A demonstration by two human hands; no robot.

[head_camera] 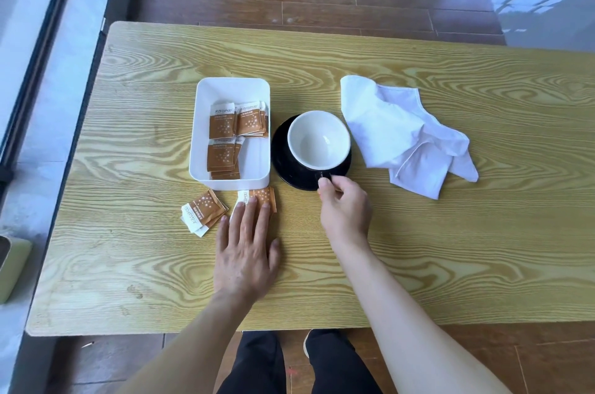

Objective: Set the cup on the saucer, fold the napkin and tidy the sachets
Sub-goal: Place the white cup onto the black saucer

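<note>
From the head camera, the right hand (pixel 346 211) has its grip pinched together on the dark handle of the cup (pixel 318 140); the cup sits on the black saucer (pixel 286 165) just beyond that grip; the crumpled white napkin (pixel 405 136) lies unfolded to its right on the desk (pixel 418 248). The left hand (pixel 246 252) lies flat, fingers spread apart, fingertips pressing a loose sachet (pixel 262 197), seemingly one of a small stack; a second sachet pile (pixel 203 211) lies just left; the white tray (pixel 230 91) beyond holds more sachets (pixel 222 136).
</note>
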